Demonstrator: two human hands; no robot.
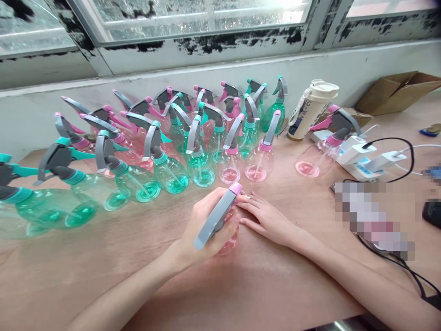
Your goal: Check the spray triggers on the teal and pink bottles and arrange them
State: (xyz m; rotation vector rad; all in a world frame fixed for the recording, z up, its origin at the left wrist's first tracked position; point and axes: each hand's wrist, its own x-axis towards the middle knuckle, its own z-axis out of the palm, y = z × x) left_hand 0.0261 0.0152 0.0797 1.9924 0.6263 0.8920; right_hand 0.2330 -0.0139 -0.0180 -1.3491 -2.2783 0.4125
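My left hand [203, 214] is wrapped round a pink spray bottle [217, 217] with a grey sprayer head and pink nozzle. The bottle stands near the middle of the table, and the hand hides most of its body. Just to its right, my right hand [268, 218] lies low over the tabletop with its fingers stretched out. Those fingertips reach up to the bottle; whether they touch it I cannot tell. Behind my hands stand two pink spray bottles [259, 164] and a green spray bottle [202, 171].
Several more green and pink spray bottles [138, 184] fill the left and back of the table [165, 299]. One pink spray bottle [317, 156] stands apart at right, beside a power strip [361, 169] with chargers and cables. A tumbler [312, 110] and cardboard box [396, 94] are behind.
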